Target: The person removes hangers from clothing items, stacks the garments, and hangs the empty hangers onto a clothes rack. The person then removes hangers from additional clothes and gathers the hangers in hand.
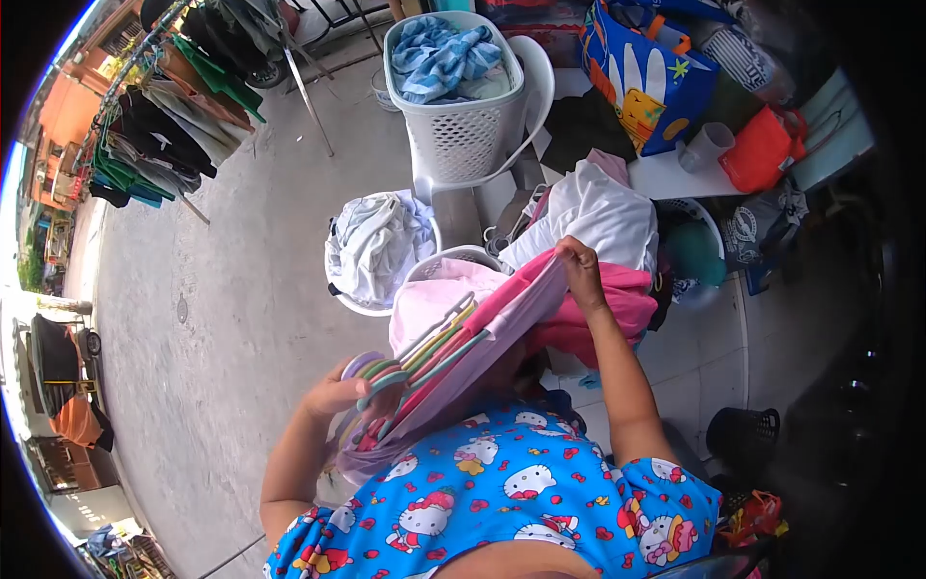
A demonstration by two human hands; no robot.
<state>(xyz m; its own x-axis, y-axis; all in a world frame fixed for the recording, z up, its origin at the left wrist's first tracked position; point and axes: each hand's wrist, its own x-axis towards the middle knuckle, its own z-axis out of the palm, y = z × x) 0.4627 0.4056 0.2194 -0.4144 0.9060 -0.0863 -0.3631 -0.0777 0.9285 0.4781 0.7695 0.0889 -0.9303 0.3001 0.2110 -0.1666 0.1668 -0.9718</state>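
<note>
My left hand (pixel 338 391) is closed around the hook ends of several plastic hangers (pixel 424 357) in purple, green, teal, yellow and other colours. Pinched in my right hand (pixel 579 265) is one end of a pink and lilac garment (pixel 516 307), which stretches down beside the hangers towards my lap. Its exact kind cannot be made out. Behind the hangers, a pale pink cloth (pixel 449 287) hangs over a white basket (pixel 468 253). Bright pink cloth (pixel 617 309) lies below my right hand, and a white garment (pixel 598 217) is heaped beyond it.
A white basin of clothes (pixel 381 241) stands on the concrete floor (pixel 260 309). Farther off, a white laundry basket (pixel 453 135) sits on a white chair (pixel 540 82). Clothes hang on a rack (pixel 159 125) at upper left. A blue bag (pixel 646 82) and red bag (pixel 762 150) are at upper right.
</note>
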